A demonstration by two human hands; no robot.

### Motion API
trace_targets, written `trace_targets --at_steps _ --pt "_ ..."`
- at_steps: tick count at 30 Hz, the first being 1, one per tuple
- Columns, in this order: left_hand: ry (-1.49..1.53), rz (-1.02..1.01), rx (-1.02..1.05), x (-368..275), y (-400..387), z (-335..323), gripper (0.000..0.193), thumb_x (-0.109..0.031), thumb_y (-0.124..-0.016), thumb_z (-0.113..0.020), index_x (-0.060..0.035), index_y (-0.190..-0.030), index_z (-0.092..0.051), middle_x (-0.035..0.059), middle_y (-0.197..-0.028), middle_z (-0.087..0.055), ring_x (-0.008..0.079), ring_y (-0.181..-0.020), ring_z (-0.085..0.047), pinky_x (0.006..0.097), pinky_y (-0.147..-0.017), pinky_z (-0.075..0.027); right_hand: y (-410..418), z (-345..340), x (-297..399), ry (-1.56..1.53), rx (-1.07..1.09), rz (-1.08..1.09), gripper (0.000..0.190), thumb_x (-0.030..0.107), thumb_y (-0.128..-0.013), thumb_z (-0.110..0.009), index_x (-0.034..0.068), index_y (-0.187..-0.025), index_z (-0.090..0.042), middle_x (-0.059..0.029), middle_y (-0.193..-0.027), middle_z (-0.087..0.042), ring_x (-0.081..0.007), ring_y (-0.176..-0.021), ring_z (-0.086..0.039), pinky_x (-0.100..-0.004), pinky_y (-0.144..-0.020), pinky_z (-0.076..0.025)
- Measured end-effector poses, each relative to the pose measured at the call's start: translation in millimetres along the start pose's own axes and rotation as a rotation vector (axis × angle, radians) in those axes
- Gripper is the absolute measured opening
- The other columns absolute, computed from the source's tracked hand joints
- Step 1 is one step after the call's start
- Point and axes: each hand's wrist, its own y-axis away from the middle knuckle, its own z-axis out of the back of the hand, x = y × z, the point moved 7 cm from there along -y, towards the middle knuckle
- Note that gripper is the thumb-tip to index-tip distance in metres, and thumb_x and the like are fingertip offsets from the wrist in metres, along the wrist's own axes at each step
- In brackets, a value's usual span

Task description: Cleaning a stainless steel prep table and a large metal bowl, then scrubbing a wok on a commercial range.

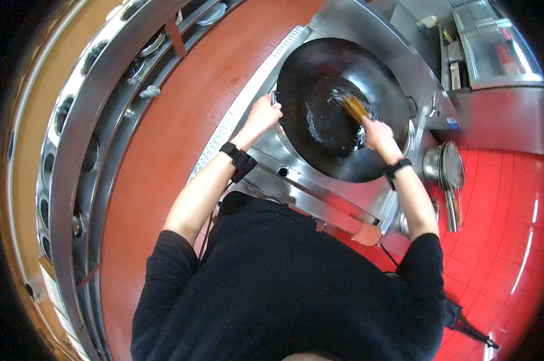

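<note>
A large black wok (344, 167) sits on a stainless-steel wok range (272, 155), with a little shiny liquid in its bottom. My left hand (266, 113) grips the wok's handle (274, 97) at the left rim. Held in my right hand (379, 134) is a bamboo wok brush (355, 108), its bristles down against the inside of the wok, right of the middle. A second loop handle (412, 107) shows at the wok's right rim, with no hand on it.
Pans with long handles (450, 167) stand low at the right, beside the range. A metal tap (433, 110) is behind them. Steel shelving (104, 135) with round openings curves along the left. An orange-brown cloth (367, 234) hangs at the range's front edge.
</note>
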Motion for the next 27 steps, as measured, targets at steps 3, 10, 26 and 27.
trace_targets --at_steps 3,10,26,27 --pt "0.136 -0.083 0.023 22 -17 -5 0.023 -0.015 -0.093 -0.059 0.0069 -0.101 -0.06 0.0177 -0.083 -0.07 0.0248 -0.081 -0.072 0.0388 -0.068 -0.054 -9 18 63 -0.159 0.02 0.058 0.078 0.006 -0.071 -0.065 0.016 -0.145 -0.043 -0.0216 -0.112 -0.068 -0.0378 -0.101 -0.068 -0.0494 -0.085 -0.056" --pt "0.398 -0.1 0.242 -17 15 -24 0.026 -0.024 -0.099 -0.059 -0.0025 -0.115 -0.061 0.0059 -0.098 -0.068 0.0133 -0.081 -0.065 0.0294 -0.073 -0.053 22 -23 24 -0.448 0.091 0.25 0.051 0.011 -0.074 -0.065 0.01 -0.125 -0.063 -0.0145 -0.091 -0.07 -0.024 -0.063 -0.067 -0.0407 -0.057 -0.055" --pt "0.077 0.04 0.174 -9 -15 -5 0.015 -0.015 -0.102 -0.051 -0.0048 -0.097 -0.061 0.0022 -0.087 -0.067 0.0098 -0.076 -0.059 0.0274 -0.073 -0.048 23 20 73 -0.332 -0.058 0.097 0.032 0.013 -0.075 -0.072 0.005 -0.105 -0.071 -0.0138 -0.102 -0.073 -0.0319 -0.089 -0.071 -0.0447 -0.077 -0.058" --pt "0.089 0.065 0.166 2 -25 1 0.014 -0.015 -0.102 -0.051 -0.005 -0.099 -0.061 0.0023 -0.087 -0.068 0.0097 -0.076 -0.059 0.0274 -0.073 -0.048 28 2 79 -0.379 -0.075 -0.008 0.029 0.011 -0.075 -0.07 0.008 -0.103 -0.073 -0.0111 -0.1 -0.074 -0.0314 -0.09 -0.072 -0.0437 -0.077 -0.06"
